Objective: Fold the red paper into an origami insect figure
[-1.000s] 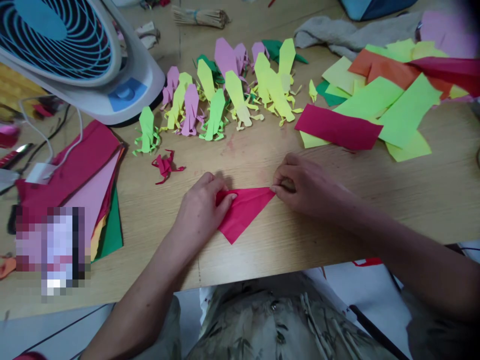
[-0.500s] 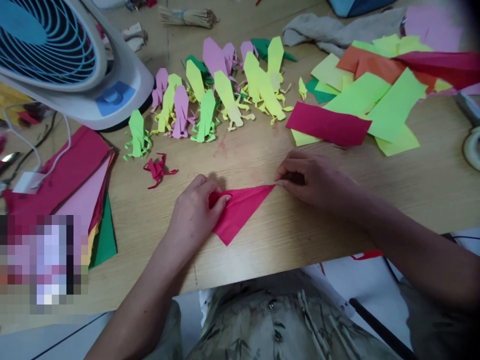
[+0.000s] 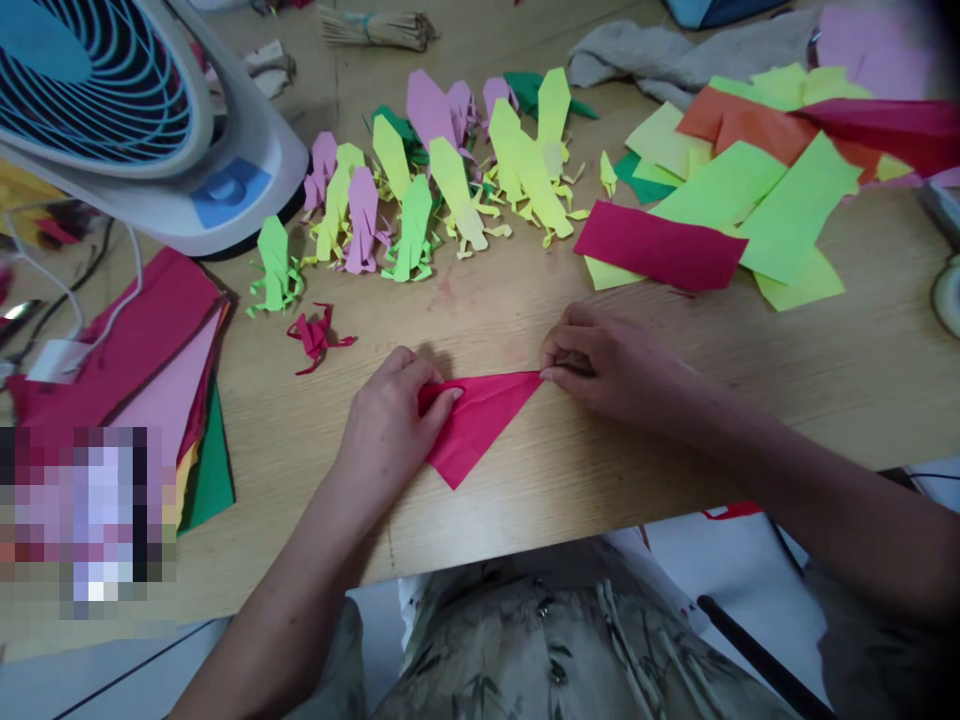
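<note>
A red sheet of paper (image 3: pixel 480 425), folded to a triangle, lies near the table's front edge with one corner pointing towards me. My left hand (image 3: pixel 397 415) pinches its left part, thumb on top; the fingers hide that end. At the right tip, my right hand (image 3: pixel 589 360) holds the corner between thumb and forefinger, its other fingers curled. Beyond my left hand sits a small red folded paper figure (image 3: pixel 315 338) with thin bent legs. Farther back stand several folded paper figures, among them a light green one (image 3: pixel 414 235) and a purple one (image 3: pixel 362 222).
A fan (image 3: pixel 247 150) stands at the back left. Below it lie stacked coloured sheets (image 3: pixel 165 340) and a white cable (image 3: pixel 135 270). Loose paper pieces (image 3: pixel 795 215) are heaped at the right, a red strip (image 3: pixel 660 245) in front. A grey cloth (image 3: pixel 675 55) lies behind them.
My right hand has shifted slightly left with the paper's right corner in its fingers. My left hand stays in place on the paper.
</note>
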{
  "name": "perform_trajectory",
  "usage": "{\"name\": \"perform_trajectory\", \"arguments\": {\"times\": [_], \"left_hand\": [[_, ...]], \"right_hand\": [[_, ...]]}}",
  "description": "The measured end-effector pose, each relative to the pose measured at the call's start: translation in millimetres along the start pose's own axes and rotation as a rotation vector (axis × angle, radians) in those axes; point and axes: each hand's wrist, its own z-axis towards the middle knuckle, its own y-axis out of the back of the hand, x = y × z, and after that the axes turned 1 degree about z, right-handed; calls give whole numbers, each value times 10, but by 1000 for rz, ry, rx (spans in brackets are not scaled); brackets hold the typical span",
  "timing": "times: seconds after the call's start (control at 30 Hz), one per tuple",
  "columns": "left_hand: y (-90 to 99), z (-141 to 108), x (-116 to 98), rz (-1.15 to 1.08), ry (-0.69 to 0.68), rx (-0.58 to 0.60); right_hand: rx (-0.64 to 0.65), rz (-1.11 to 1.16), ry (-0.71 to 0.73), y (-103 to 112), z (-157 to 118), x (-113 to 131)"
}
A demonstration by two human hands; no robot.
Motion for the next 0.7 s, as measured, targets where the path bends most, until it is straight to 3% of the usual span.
{"name": "perform_trajectory", "arguments": {"times": [0.7], "left_hand": [[1,24,26,-64,45,19]], "right_hand": [[29,-154,-82,-19,27,117]]}}
